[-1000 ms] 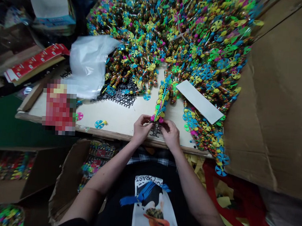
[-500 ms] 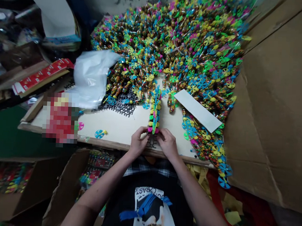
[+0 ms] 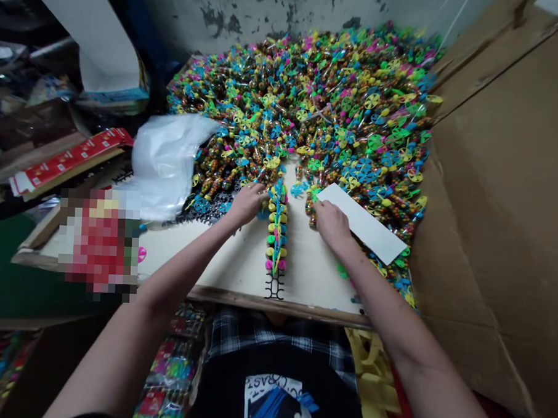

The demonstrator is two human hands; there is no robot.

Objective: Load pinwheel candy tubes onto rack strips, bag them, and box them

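A: What's on my table (image 3: 275, 304)?
B: A huge heap of pinwheel candy tubes (image 3: 306, 105) fills the upper middle, and a single row of candy tubes (image 3: 277, 230) lies at lower centre.
A: My grips?
B: Your left hand (image 3: 246, 204) and right hand (image 3: 331, 225) touch the heap's lower edge on either side of that row, the right just beside a white card (image 3: 361, 224). I can't tell whether either grip is closed on a tube.

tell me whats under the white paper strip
The long white paper strip lies on the heap of colourful pinwheel bead tubes, near the pale board; whatever lies directly beneath it is hidden.
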